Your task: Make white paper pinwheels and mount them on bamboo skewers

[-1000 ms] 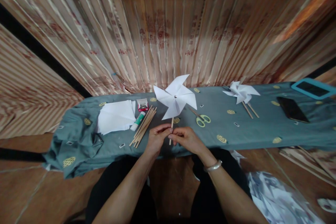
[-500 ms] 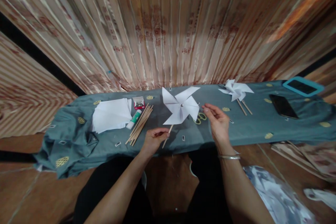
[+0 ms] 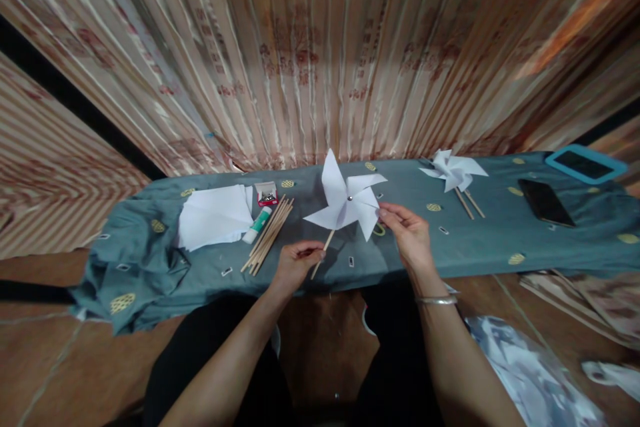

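A white paper pinwheel [image 3: 340,215] with a silver pin at its centre stands tilted above the cloth on a thin wooden stick. My left hand [image 3: 299,263] is closed around that stick, below the blades. At the pinwheel's right side, my right hand [image 3: 407,233] has its thumb and forefinger pinched at the edge of a blade. Behind the blade and my right fingers, a pair of scissors [image 3: 380,229] is mostly hidden, with only part of a yellow-green handle showing.
Left on the green cloth [image 3: 210,273] lie white paper sheets [image 3: 213,217], a glue stick [image 3: 257,225], several wooden sticks [image 3: 270,237] and a red box of pins [image 3: 267,195]. To the right are other pinwheels [image 3: 455,170], a black phone [image 3: 545,202] and a blue-framed tablet [image 3: 585,164].
The pinwheel's blades have turned on their pin. My right hand has moved slightly left and now touches a blade. My left hand keeps its hold on the stick.
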### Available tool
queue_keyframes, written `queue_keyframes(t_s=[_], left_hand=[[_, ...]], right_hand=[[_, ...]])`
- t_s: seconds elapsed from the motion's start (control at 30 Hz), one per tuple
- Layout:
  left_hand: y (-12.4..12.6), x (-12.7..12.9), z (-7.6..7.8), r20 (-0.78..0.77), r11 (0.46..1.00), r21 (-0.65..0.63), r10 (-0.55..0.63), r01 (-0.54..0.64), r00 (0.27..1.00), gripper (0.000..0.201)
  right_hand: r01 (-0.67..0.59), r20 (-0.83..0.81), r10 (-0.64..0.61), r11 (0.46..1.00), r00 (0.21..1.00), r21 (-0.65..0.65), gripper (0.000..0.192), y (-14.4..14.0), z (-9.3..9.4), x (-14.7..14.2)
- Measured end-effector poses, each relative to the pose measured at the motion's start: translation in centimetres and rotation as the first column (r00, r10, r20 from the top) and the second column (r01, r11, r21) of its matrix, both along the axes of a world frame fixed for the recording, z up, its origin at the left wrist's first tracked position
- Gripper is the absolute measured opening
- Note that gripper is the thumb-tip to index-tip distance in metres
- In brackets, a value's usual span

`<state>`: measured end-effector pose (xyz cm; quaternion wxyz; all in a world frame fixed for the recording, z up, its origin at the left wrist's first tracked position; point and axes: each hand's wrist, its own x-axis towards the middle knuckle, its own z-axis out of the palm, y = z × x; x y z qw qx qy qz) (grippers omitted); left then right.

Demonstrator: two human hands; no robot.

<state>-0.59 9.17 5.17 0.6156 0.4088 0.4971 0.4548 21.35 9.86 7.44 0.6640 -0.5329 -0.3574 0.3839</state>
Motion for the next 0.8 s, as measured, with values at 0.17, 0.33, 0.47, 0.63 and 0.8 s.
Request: queue_keyframes(t_s=[0.17,0.33,0.47,0.63,0.8], left_hand=[[0.1,-0.1,-0.4,-0.016,1.000,-0.008,0.002,-0.002,1.000,0.024],[0.1,0.1,-0.4,-0.006,1.000,-0.015,0.013,-0.013,1.000,0.024],[0.1,0.1,-0.5,0.002,1.000,-0.017,0.012,-0.012,1.000,0.023],[0.2,0.1,-0.6,0.020,1.000,-0.005,0.028,-0.028,0.999,0.023],[0.2,0.1,-0.2,0.036,1.000,-0.009,0.028,-0.028,0.999,0.021]], right_hand=[[-0.038,-0.066,0.036,0.999,0.997,-0.037,0.028,-0.1,0.1,-0.5],[-0.083,-0.106,0.077,0.995,0.991,-0.055,0.028,-0.2,0.1,-1.1],[-0.099,-0.127,0.089,0.992,0.988,-0.074,0.029,-0.2,0.1,-1.6],[-0.132,-0.139,0.117,0.986,0.983,-0.099,0.033,-0.2,-0.2,-2.2],[-0.168,-0.126,0.156,0.982,0.980,-0.092,0.033,-0.2,-0.4,-2.8]])
